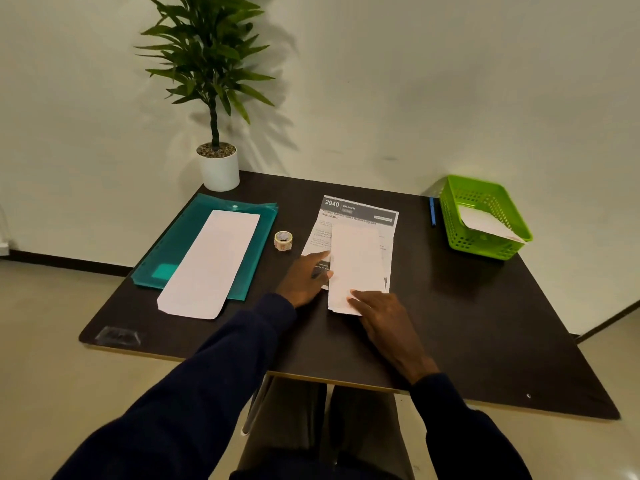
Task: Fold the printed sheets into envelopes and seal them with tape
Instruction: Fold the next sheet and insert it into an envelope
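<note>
While both forearms, in dark sleeves, reached forward over the near edge of the dark table (485, 323), the hands met at the printed sheet (360, 211), which lay flat in the middle of the table. A long white piece (356, 261) lay lengthwise on it, its near end past the sheet's near edge; whether it was a separate envelope or a folded-over part of the sheet could not be told. The left hand (304, 278) lay palm down on the sheet's left side, fingers straight and gripping nothing, thumb against the white piece's left edge. The right hand (377, 306) pressed straight fingers flat on its near corner, likewise unclenched. A tape roll (283, 240) stood just left of the sheet, between it and a teal folder (180, 251). A green basket (485, 244) sat at the far right.
</note>
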